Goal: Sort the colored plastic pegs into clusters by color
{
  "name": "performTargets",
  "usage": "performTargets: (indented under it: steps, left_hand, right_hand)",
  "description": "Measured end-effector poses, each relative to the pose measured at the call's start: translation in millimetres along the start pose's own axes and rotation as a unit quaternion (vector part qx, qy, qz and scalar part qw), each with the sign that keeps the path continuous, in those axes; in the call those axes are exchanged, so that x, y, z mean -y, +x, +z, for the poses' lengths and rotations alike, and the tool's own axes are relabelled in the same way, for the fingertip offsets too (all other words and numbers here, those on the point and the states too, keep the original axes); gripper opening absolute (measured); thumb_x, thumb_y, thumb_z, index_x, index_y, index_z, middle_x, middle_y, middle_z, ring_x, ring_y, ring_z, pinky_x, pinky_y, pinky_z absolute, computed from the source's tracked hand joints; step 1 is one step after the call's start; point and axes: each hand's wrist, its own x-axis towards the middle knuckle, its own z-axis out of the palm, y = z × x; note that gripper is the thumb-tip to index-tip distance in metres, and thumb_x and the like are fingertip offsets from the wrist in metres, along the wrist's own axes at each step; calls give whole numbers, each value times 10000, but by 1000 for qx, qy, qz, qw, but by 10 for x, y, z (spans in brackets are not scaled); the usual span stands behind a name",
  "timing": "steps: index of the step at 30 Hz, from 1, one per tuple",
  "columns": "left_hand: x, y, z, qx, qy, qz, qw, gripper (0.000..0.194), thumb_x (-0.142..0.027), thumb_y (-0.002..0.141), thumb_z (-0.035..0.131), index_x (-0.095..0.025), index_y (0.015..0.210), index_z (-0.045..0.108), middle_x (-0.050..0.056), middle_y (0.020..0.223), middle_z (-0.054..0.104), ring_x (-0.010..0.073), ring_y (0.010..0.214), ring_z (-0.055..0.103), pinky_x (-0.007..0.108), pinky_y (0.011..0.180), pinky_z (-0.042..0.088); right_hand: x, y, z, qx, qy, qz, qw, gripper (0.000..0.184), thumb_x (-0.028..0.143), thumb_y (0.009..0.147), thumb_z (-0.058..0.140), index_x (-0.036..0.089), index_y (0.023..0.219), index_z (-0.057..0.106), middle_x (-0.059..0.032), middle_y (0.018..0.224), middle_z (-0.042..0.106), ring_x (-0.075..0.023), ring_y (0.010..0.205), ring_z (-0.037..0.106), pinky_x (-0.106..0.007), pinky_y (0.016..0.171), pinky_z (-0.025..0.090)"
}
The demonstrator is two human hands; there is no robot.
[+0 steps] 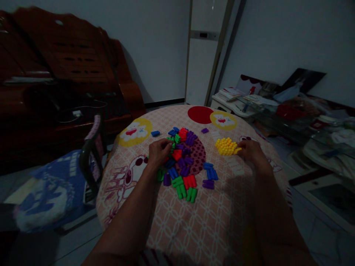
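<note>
On the near part of the round, cloth-covered surface (172, 236), two green blocks (181, 186) lie at the front of a loose pile, with a red block (190, 181) just beyond them. To their right, apart from the pile, are a purple block (208, 184) and some blue blocks (210, 171).

Farther in, the left hand (160, 151) reaches over the left side of the pile, fingers curled and partly bent down beside green pieces (172, 147); whether it grips one, I cannot tell. Lifting a piece straight up with the fingertips would probably disturb its neighbours least.

Well to the right, the right hand (249, 150) has its thumb and fingers drawn nearly together at the right end of a yellow piece (237, 150). It seems to touch that piece, but a firm hold cannot be made out. The piece lies against the near right edge of the yellow cluster (226, 146); a light pinch and a steady wrist should suit it, since a sideways push could shift the cluster.

Beyond, a single purple piece (205, 130) lies near the middle and a blue piece (155, 133) at the far left.
</note>
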Motion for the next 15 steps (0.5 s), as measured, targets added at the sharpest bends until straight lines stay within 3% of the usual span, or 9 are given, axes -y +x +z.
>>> performTargets:
  steps: [9, 15]
  left_hand:
    - [-19, -16, -18, -11, 0, -3, 1000, 274, -355, 798, 573, -173, 863, 767, 25, 710, 741, 183, 641, 675, 264, 629, 514]
    - [-17, -13, -12, -39, -6, -10, 999, 261, -328, 800, 568, -178, 873, 769, 12, 698, 734, 177, 637, 671, 266, 648, 512]
  right_hand:
    - [-15, 25, 64, -35, 39, 8, 999, 294, 126, 681, 645, 139, 948, 768, -97, 889, 758, -215, 805, 666, -287, 735, 463]
    - [175, 2, -44, -133, 83, 16, 988, 191, 219, 798, 560, 162, 823, 740, -111, 831, 747, -232, 781, 664, -312, 730, 459]
